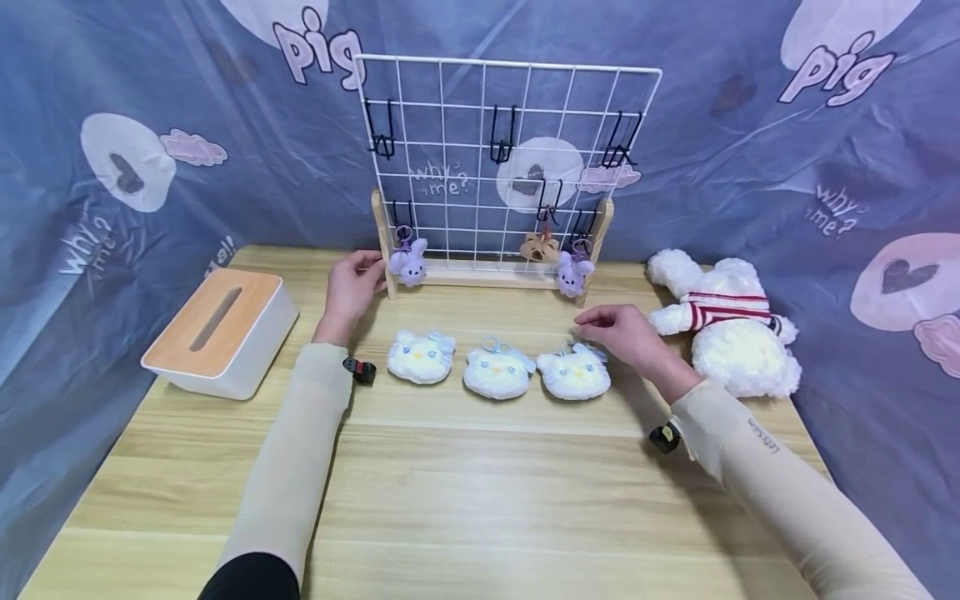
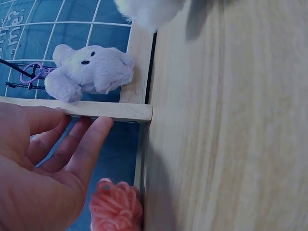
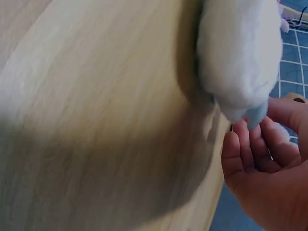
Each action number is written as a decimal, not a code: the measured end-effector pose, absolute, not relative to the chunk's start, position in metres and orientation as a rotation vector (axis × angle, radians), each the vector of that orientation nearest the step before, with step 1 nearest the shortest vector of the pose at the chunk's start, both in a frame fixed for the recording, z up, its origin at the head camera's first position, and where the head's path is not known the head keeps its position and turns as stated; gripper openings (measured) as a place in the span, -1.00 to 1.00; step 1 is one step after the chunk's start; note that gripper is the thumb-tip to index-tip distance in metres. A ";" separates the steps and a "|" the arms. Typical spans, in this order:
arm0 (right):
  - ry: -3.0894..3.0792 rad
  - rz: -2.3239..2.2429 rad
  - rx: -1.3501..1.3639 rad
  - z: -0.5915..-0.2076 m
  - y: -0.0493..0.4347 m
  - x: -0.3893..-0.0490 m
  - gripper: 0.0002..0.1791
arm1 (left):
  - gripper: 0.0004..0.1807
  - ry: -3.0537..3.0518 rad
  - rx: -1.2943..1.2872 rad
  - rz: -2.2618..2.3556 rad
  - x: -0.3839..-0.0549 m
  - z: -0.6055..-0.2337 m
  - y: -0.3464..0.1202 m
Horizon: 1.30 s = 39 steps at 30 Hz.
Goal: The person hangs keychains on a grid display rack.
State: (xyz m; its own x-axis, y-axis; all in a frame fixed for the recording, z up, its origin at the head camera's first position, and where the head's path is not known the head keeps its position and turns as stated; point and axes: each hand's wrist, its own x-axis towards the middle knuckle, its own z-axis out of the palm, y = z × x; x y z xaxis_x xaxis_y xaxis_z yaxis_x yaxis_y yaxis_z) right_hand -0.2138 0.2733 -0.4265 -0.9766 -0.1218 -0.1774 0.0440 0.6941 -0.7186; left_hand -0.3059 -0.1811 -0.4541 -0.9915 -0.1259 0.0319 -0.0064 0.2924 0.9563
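Observation:
My left hand (image 1: 351,290) is at the left side of the white wire grid rack (image 1: 442,112), its fingertips touching the wooden upright (image 2: 132,111). Close by, a purple rabbit plush keychain (image 1: 409,263) hangs from a black hook. My right hand (image 1: 621,335) is just behind the rightmost white cat-face plush keychain (image 1: 576,375), fingers loosely bent near its blue bow (image 3: 257,114); the plush hides part of the fingertips in the right wrist view. Two like cat-face plushes, a middle one (image 1: 498,375) and a left one (image 1: 420,360), lie in a row with it.
Another purple rabbit plush (image 1: 573,275) and a brown plush (image 1: 538,247) hang at the rack's right. A tissue box (image 1: 225,333) stands left; a large white plush (image 1: 742,358) in a striped top lies right. Pink looped yarn (image 2: 115,207) shows beside the left hand.

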 end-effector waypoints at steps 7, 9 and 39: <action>2.640 -1.111 -0.200 -0.438 0.284 -0.217 -0.67 | -0.63 -2.442 0.131 -1.816 -0.304 -0.455 -0.180; 2.635 -1.093 -0.230 -0.441 0.286 -0.219 -0.68 | -0.62 -2.444 0.131 -1.814 -0.304 -0.455 -0.180; 2.633 -0.942 -0.411 -0.445 0.278 -0.223 -0.76 | -0.61 -2.448 0.130 -1.807 -0.305 -0.455 -0.180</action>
